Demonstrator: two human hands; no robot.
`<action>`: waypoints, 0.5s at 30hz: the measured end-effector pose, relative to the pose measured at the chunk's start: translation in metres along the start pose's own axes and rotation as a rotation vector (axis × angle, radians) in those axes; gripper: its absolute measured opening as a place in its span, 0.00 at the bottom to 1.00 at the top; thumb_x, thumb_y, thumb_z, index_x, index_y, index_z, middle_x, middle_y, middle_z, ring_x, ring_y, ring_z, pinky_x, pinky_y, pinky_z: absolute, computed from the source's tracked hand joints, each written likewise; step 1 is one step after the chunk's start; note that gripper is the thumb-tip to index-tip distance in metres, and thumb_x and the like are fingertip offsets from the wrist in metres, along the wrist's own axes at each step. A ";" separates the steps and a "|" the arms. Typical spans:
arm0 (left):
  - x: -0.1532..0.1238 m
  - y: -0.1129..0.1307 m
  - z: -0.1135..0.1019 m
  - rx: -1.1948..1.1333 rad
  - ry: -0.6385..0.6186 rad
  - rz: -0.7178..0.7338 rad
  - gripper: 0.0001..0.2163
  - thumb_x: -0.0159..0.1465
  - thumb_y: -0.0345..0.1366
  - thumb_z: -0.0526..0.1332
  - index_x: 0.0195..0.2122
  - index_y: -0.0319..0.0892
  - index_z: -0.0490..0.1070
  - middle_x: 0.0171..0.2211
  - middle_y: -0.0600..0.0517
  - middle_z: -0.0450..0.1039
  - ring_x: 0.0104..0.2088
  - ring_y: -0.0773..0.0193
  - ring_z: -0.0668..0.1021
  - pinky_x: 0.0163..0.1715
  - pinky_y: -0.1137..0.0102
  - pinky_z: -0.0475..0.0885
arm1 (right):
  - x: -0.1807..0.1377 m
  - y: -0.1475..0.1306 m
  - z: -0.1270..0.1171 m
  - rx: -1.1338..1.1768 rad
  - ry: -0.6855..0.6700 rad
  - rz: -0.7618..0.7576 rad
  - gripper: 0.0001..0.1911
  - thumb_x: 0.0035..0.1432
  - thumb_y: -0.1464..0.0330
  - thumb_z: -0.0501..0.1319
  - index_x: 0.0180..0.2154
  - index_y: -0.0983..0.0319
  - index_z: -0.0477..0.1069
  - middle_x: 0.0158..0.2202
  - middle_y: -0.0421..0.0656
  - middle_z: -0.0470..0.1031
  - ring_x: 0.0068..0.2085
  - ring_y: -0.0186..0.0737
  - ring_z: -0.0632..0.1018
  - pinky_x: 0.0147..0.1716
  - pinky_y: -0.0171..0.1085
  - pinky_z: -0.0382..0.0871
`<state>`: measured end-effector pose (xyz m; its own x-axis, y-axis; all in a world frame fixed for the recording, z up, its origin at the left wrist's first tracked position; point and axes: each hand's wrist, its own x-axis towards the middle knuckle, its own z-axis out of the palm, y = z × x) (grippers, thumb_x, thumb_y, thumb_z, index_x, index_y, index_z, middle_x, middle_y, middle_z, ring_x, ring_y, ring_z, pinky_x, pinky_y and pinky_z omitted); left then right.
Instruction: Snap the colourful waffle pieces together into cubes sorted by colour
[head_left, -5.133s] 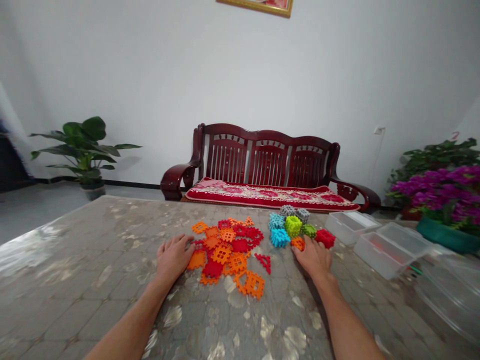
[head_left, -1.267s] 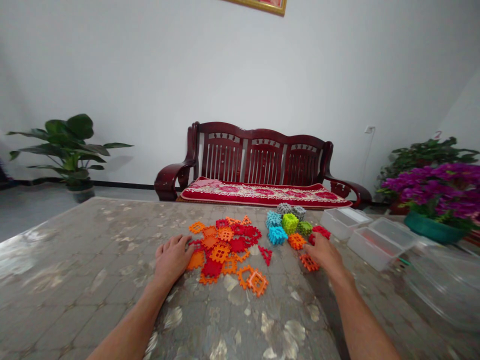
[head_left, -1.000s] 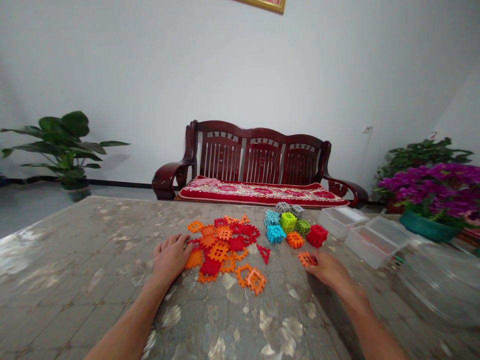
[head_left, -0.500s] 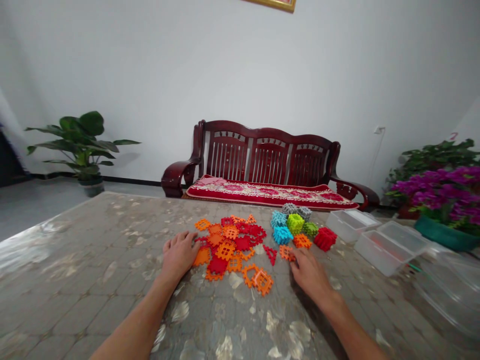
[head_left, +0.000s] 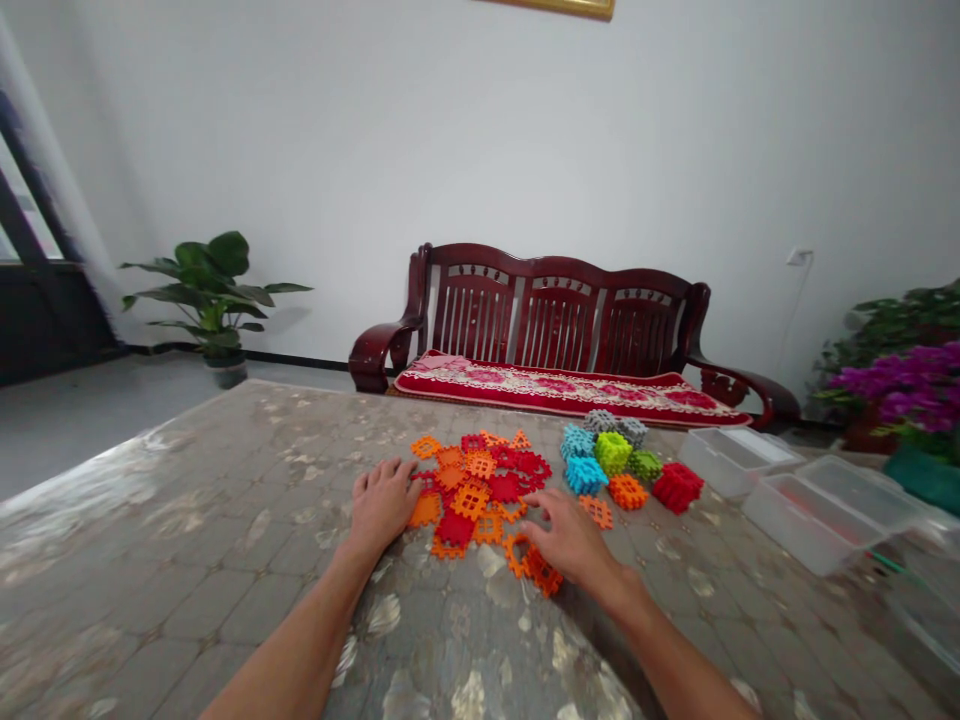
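Note:
A flat heap of interlocking plastic pieces [head_left: 471,499], orange and red with notched edges, lies on the patterned tablecloth. My left hand [head_left: 384,508] rests at the heap's left side, fingers spread and fingertips by the pieces. Over the right side is my right hand [head_left: 568,532], its thumb and index finger apart with nothing visible between them. Its palm partly covers an orange notched frame piece [head_left: 541,572] on the cloth; whatever else lies beneath that hand is hidden. A lone orange window piece [head_left: 597,512] lies to the right, just beyond the right hand.
Sorted stacks stand behind on the right: blue [head_left: 586,475], lime green [head_left: 613,453], grey [head_left: 600,421], orange [head_left: 627,491] and red [head_left: 678,487]. Clear plastic boxes [head_left: 795,525] sit at the table's right, near purple flowers [head_left: 904,385]. A wooden bench [head_left: 559,320] stands beyond.
My right hand has moved left from the lone orange window piece to the heap's right edge, covering where the red triangle lay. My left hand stays by the heap. The view has turned slightly left.

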<state>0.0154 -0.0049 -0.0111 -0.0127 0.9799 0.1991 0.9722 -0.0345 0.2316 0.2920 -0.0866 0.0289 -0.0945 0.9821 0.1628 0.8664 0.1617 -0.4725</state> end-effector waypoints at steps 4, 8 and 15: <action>-0.001 0.001 -0.001 0.017 -0.008 -0.004 0.20 0.68 0.41 0.49 0.59 0.50 0.69 0.64 0.45 0.65 0.63 0.53 0.66 0.62 0.52 0.54 | 0.010 -0.011 0.010 0.022 0.041 -0.077 0.17 0.58 0.69 0.60 0.49 0.58 0.76 0.50 0.45 0.77 0.52 0.44 0.75 0.53 0.40 0.65; -0.001 0.002 -0.001 0.013 -0.001 -0.002 0.20 0.68 0.39 0.48 0.59 0.49 0.69 0.64 0.45 0.65 0.63 0.52 0.66 0.62 0.51 0.55 | 0.020 -0.032 0.020 -0.014 0.024 -0.190 0.21 0.57 0.65 0.62 0.53 0.59 0.73 0.54 0.46 0.75 0.56 0.47 0.72 0.57 0.43 0.63; -0.001 0.001 0.001 -0.014 0.019 -0.013 0.20 0.67 0.40 0.50 0.58 0.50 0.70 0.63 0.46 0.66 0.63 0.53 0.66 0.62 0.53 0.54 | 0.030 -0.045 0.039 -0.148 -0.076 -0.353 0.15 0.62 0.66 0.60 0.50 0.56 0.75 0.54 0.44 0.75 0.54 0.47 0.72 0.55 0.45 0.63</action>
<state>0.0166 -0.0055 -0.0122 -0.0296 0.9764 0.2137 0.9686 -0.0248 0.2473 0.2313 -0.0611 0.0211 -0.4313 0.8736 0.2256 0.8347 0.4812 -0.2677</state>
